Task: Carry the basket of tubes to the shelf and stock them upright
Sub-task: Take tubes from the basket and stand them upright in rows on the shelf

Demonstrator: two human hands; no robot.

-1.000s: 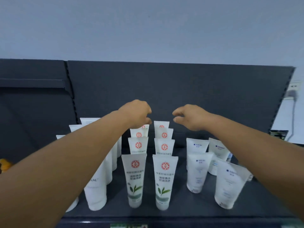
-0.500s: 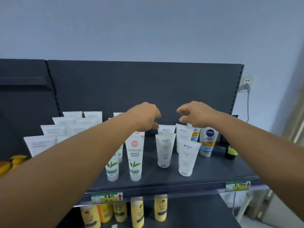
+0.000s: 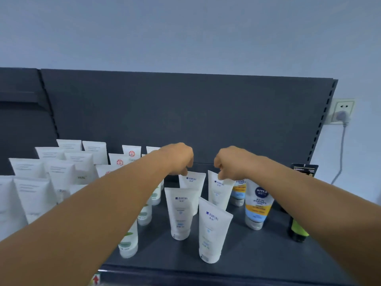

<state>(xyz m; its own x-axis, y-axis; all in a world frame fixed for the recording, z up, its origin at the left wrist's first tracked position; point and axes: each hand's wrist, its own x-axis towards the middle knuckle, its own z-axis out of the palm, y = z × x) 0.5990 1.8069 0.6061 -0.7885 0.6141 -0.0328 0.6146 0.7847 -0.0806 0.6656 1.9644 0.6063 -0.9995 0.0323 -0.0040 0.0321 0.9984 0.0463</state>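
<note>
Four white tubes with blue logos stand upright in two rows on the dark shelf (image 3: 257,254). My left hand (image 3: 179,159) pinches the top edge of the back left tube (image 3: 192,183) with curled fingers. My right hand (image 3: 231,162) pinches the top edge of the back right tube (image 3: 217,193) the same way. In front of them stand two more of these tubes, one on the left (image 3: 179,213) and one on the right (image 3: 212,230), untouched. The basket is not in view.
Plain white tubes (image 3: 31,193) and red-logo tubes (image 3: 132,153) fill the shelf's left side, partly behind my left arm. A Nivea tube (image 3: 258,203) and a green-black bottle (image 3: 298,230) stand to the right. Behind is the dark back panel (image 3: 185,110); a wall socket (image 3: 342,110) is far right.
The view has shifted from the red-logo tubes to the blue-logo ones. Both hands have dropped from above the rows onto the tops of the two back tubes.
</note>
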